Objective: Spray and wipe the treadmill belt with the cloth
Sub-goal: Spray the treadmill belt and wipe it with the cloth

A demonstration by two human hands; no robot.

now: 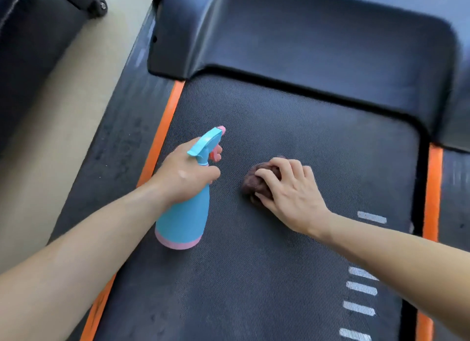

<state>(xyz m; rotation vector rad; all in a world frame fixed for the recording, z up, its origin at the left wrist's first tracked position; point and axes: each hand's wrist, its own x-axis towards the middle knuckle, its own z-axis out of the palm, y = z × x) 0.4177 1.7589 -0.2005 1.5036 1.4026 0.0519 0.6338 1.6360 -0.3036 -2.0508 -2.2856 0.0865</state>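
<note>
The left hand (185,178) sits left of centre in the frame, its fingers (216,151) wrapped shut around the neck of a blue spray bottle (184,218), with the front ones curled at the pink trigger. The bottle hangs roughly upright, its pink base toward the lower middle of the frame and its nozzle (220,130) aimed toward the upper right, over the treadmill belt (305,127). Whether the base touches the belt cannot be told.

The right hand (292,190) lies at centre frame, palm down, its fingers (269,171) bent and pressing a bunched brown cloth (254,181) flat onto the belt. The cloth pokes out from under the fingertips on the hand's left side, so it lies between the two hands, just beside the bottle but apart from it.

What the coming move turns on is this: the nozzle points past the cloth toward the bare stretch of belt in the upper middle of the frame, just short of the dark motor cover (318,40). The belt's long axis runs from the bottom of the frame to that cover, between the orange side strips (162,132). The right hand is the nearer one to that stretch, so a spray there would likely be followed by a push of the cloth up and away along the belt.
</note>
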